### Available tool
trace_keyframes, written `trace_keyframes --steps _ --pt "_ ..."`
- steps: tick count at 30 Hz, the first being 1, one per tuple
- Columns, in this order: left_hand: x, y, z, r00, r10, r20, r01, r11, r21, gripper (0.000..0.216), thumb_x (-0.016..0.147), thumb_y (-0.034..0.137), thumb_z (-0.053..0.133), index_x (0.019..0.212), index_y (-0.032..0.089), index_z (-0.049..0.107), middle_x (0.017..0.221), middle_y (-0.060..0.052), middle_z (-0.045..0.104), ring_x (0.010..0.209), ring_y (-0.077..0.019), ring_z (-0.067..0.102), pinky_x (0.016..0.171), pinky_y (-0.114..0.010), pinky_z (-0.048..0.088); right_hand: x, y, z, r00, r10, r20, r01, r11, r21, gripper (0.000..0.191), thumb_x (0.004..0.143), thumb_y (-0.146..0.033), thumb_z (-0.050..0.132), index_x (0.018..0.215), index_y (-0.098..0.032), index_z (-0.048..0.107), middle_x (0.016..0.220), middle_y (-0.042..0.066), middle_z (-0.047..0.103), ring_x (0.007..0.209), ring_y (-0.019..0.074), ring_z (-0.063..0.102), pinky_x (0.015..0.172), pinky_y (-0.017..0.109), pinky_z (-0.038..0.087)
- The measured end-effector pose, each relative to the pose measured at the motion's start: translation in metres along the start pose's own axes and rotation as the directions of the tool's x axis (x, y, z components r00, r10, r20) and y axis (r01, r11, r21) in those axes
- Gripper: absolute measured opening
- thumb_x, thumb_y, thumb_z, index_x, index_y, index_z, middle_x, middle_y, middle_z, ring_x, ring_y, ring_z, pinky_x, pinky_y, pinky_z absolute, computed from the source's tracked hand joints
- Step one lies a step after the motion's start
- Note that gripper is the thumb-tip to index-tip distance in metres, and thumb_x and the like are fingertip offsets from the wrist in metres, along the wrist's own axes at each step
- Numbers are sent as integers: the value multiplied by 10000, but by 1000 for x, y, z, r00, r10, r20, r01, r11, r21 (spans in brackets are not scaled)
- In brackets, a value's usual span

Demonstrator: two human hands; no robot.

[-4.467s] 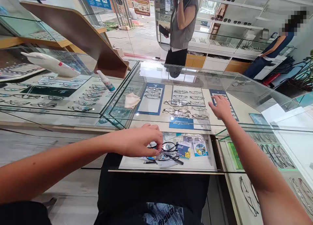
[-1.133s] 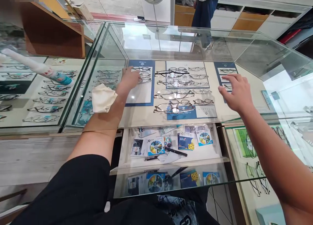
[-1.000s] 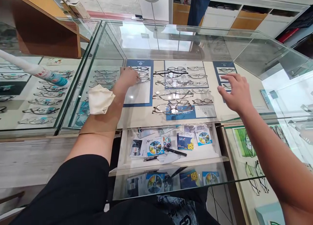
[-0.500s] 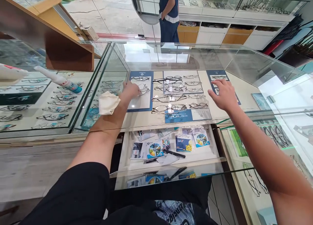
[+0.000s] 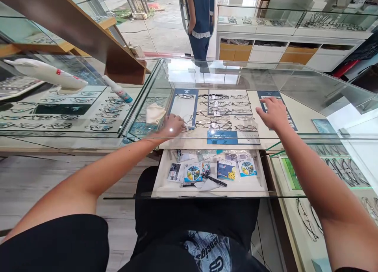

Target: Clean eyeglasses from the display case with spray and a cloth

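My left hand (image 5: 173, 125) is inside the glass display case, its fingers closed on a pair of thin-framed eyeglasses (image 5: 189, 123) near the lower edge of a blue-and-white display card (image 5: 183, 106). Just behind that wrist lies a crumpled cream cloth (image 5: 155, 113). Several other eyeglasses (image 5: 214, 124) lie in two columns to the right of the held pair, over a second blue-and-white card (image 5: 222, 137). My right hand (image 5: 274, 112) has its fingers spread and holds nothing. It is over a narrow blue card (image 5: 289, 113); whether it touches the glass I cannot tell.
Below the case, an open drawer (image 5: 165, 188) holds packets, leaflets and a black pen (image 5: 215, 180). On the left glass counter are a spray bottle (image 5: 118, 89) and a white pointed object (image 5: 47, 73). A brown wooden panel (image 5: 124, 73) overhangs there. A person (image 5: 201, 23) shows beyond the case.
My left hand has drawn the eyeglasses down the card toward the case's near edge. The right hand keeps its spread pose. The view has shifted, showing more of the left counter.
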State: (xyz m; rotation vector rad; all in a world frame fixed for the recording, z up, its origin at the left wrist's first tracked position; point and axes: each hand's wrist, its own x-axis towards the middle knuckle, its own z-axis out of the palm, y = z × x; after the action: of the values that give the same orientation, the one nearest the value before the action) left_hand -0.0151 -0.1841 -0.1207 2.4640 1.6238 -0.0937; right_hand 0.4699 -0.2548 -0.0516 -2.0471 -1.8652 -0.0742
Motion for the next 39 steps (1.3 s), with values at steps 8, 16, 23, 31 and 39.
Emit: trace_keyframes --steps 8,16,23,31,39 --pt "-106 74 -38 857 292 425 -188 944 -271 284 1039 531 667 1080 285 802 1429 -86 735 1450 -392 512 1230 -562 304 2 1 1 1000 6 2 -6 1000 3 641 1046 -543 515 1524 -168 719 1638 226 650 1480 513 555 1197 703 475" --pt "-166 129 -139 705 580 408 -350 785 -511 232 1061 522 688 1052 318 798 1308 -41 755 1305 -316 582 1168 -418 388 3 5 4 1000 -1 -8 1 1000 15 643 1044 -556 514 1514 -171 723 1631 229 653 1470 514 549 1189 691 467" --pt "-96 130 -221 834 548 61 -531 828 -181 419 1039 688 610 1138 355 844 1316 -45 701 1374 -361 561 1254 -546 351 5 7 9 1000 -2 -17 3 1000 26 641 1040 -554 521 1511 -167 721 1628 228 652 1455 510 545 1180 683 454" --pt "81 128 -207 934 305 -189 -298 952 63 423 992 632 742 1081 245 889 1276 -178 702 1443 -502 462 1169 -697 377 4 2 8 1000 -15 -24 15 1000 2 623 1051 -539 497 1507 -175 717 1625 212 658 1446 486 556 1168 651 478" --pt "137 142 -183 992 87 -94 -81 994 69 263 906 490 857 1010 257 921 1320 -172 766 1465 -520 461 1225 -670 349 2 -5 2 1000 -5 -6 5 1000 7 653 1052 -532 480 1530 -152 711 1637 221 653 1454 481 559 1190 656 479"
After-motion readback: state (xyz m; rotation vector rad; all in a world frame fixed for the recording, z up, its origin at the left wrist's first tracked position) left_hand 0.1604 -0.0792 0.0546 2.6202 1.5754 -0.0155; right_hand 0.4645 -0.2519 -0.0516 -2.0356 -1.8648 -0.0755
